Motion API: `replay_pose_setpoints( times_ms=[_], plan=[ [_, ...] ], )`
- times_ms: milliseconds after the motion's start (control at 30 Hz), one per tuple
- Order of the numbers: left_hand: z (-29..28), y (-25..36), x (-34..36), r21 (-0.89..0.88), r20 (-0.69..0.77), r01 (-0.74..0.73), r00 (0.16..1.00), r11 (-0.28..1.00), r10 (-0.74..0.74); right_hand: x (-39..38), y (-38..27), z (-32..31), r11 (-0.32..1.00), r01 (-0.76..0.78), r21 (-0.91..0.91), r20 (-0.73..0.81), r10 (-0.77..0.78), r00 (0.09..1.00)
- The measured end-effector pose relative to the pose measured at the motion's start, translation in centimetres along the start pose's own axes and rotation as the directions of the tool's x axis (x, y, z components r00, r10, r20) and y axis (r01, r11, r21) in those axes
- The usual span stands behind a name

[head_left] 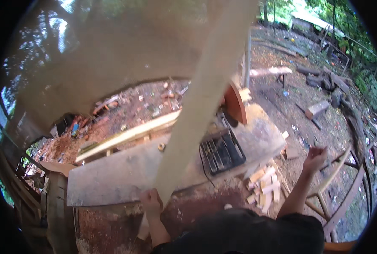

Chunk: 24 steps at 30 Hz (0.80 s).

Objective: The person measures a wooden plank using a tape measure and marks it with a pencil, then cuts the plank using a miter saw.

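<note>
Clock positions are taken from the view's centre. A long pale plank (197,110) is seen slanting from 7 o'clock up past 12, its upper part blurred. Its lower end is gripped at 7 o'clock by the left hand (151,201). The right hand (315,157) is raised between 3 and 4 o'clock, well apart from the plank, fingers curled; whether anything is held there cannot be told. Behind the plank, a worn workbench (108,182) is noted. On it, a black slotted metal fixture (222,152) is located at 4 o'clock, and a small ring (161,147) at 8. Cut wood blocks (265,186) are heaped beyond the fixture.
</note>
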<state>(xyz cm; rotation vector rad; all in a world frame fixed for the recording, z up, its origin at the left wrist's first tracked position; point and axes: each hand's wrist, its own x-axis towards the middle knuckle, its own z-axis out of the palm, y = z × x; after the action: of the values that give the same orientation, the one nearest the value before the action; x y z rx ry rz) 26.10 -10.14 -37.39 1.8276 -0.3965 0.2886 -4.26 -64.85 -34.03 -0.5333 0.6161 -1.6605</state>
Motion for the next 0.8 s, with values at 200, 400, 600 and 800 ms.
replay_pose_setpoints(
  times_ms=[200,400,600,800],
  plan=[
    [-0.7,-1.4,-3.0,0.255,0.295,-0.072,0.956,0.964,-0.007,2.2,-3.5,6.9,0.955,-0.256,0.149,0.261,0.212,0.942],
    [-1.8,-1.4,-2.1,0.634,0.530,-0.171,0.807,0.755,-0.262,15.2,5.8,-17.9,0.743,0.132,-0.657,0.255,0.054,0.965],
    [-0.8,-7.2,1.6,0.743,0.516,-0.054,0.681,0.668,-0.520,-4.3,12.6,-14.5,0.777,-0.503,-0.378,-0.162,0.479,0.863],
    [2.9,-13.4,3.1,0.669,0.617,-0.051,0.593,0.741,-0.516,-11.6,20.1,-14.4,0.680,-0.613,-0.404,0.016,0.675,0.738]
  ],
)
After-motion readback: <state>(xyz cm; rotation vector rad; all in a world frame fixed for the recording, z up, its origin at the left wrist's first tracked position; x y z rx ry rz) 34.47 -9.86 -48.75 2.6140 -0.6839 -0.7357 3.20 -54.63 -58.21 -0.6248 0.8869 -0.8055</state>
